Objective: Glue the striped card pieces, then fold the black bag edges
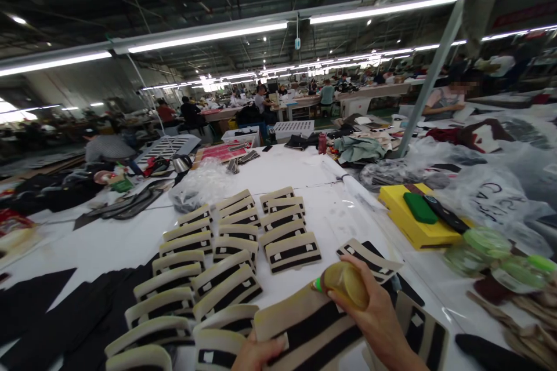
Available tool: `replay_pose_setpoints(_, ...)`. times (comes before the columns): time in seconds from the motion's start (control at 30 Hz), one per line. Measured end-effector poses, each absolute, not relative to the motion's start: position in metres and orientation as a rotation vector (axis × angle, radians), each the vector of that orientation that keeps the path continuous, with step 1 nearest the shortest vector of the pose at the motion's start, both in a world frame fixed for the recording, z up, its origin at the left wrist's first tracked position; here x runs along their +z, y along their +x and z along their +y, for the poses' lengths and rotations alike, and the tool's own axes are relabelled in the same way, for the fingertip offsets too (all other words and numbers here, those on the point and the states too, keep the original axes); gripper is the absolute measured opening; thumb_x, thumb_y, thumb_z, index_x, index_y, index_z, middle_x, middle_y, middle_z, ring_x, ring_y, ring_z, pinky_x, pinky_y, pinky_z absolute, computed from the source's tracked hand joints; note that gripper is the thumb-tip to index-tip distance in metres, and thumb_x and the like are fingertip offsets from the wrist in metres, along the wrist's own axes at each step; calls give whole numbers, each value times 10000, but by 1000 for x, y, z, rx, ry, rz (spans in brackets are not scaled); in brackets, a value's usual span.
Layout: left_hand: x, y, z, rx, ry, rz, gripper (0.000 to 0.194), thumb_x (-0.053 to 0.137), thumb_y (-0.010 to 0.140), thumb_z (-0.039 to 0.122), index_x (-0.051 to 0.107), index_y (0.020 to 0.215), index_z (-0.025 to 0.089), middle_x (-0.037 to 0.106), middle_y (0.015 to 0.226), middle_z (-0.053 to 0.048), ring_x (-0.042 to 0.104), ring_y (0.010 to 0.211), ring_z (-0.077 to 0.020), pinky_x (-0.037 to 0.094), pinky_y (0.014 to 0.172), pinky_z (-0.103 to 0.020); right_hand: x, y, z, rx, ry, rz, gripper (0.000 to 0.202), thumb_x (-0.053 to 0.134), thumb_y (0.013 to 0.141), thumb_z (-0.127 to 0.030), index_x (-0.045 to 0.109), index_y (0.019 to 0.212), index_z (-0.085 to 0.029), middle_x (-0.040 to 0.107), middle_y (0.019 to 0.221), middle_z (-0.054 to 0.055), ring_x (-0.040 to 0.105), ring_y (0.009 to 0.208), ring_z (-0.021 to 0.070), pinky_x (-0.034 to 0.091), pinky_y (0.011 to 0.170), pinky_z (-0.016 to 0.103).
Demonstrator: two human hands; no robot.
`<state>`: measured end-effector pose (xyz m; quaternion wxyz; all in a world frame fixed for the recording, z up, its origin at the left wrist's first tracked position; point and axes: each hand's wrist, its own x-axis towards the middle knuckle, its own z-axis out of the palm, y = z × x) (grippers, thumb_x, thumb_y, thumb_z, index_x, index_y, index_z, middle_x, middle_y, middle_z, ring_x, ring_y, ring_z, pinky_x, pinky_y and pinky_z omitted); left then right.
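the left hand (255, 356) pinches the near edge of a striped piece (304, 330) lying on the white bench (304, 171). the right hand (376, 316) is curled around a small yellow bottle (346, 284) just above it. rows of striped pieces (226, 249) lie behind, and a yellow box (413, 226) farther right.

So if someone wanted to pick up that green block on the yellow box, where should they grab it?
Probably across its two long sides, coming from above. The green block lies flat on the yellow box, its top bare, but a black strip lies close along its right side, so fingers there would need care.
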<state>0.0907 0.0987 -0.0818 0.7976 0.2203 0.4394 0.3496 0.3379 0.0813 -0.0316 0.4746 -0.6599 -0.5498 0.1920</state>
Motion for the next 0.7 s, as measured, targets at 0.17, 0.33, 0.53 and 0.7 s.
replay_pose_setpoints(0.17, -87, 96, 102, 728, 473, 813, 534, 849, 538, 225, 712, 1043, 114, 761, 901, -130, 680, 979, -337, 475, 932, -419, -29, 319, 79, 484, -1544, -1453, 504, 681, 808, -428, 481, 1248, -284, 667, 1128, 14, 664, 973, 212, 538, 854, 302)
replay_pose_setpoints(0.33, -92, 95, 101, 734, 530, 806, 479, 845, 569, 234, 721, 1020, 130, 761, 913, -119, 676, 979, -342, 478, 929, -437, -26, 315, 74, 491, -1499, -1502, 519, 677, 815, -422, 454, 1265, -287, 657, 1143, 17, 659, 988, 206, 533, 857, 295)
replay_pose_setpoints(0.53, -94, 94, 103, 709, 574, 794, 541, 849, 561, 229, 702, 1073, 135, 759, 918, -111, 679, 955, -328, 479, 915, -433, -35, 342, 80, 414, -1666, -1379, 534, 671, 789, -505, 509, 1233, -255, 682, 1102, 41, 666, 967, 253, 528, 870, 378)
replay_pose_setpoints(0.7, -87, 99, 102, 715, 553, 765, 583, 830, 561, 205, 677, 1120, 134, 759, 917, -101, 680, 943, -309, 482, 901, -410, -33, 331, 76, 525, -1616, -1380, 542, 685, 780, -483, 518, 1241, -251, 675, 1115, 40, 662, 958, 244, 530, 846, 352)
